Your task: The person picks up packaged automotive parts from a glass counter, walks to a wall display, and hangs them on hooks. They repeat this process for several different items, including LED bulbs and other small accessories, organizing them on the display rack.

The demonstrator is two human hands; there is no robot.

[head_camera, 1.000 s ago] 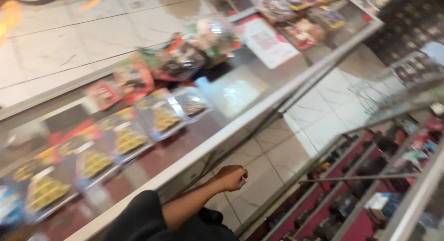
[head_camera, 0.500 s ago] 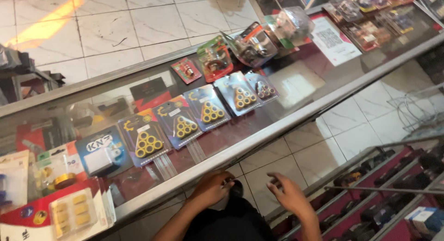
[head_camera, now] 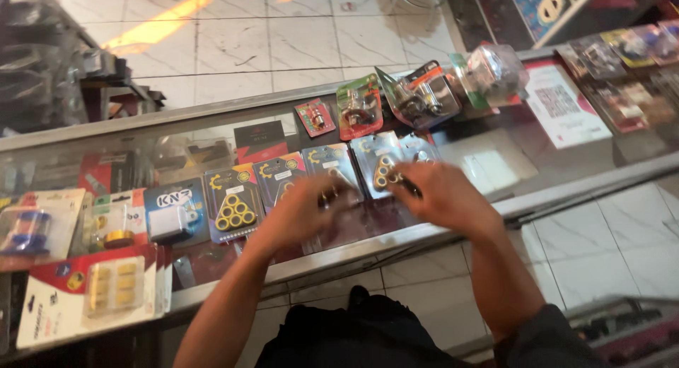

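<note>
- Left hand (head_camera: 304, 209): bare, no glove, ring or watch seen; outline smeared by motion blur, fingers not separable.
- Right hand (head_camera: 442, 195): bare, also blurred; knuckles and finger shapes soft, no jewellery seen.
- Left forearm (head_camera: 223, 297): bare from wrist to the bottom edge of the head view; no sleeve or band in view.
- Right forearm (head_camera: 498, 269): bare from the wrist down to the elbow region.
- Dark sleeve (head_camera: 544, 336): black or very dark fabric, covers the right upper arm from about the elbow; plain, no print seen.
- Dark garment (head_camera: 361, 329): same dark tone, low centre between the arms; folds faint, cut not discernible.
</note>
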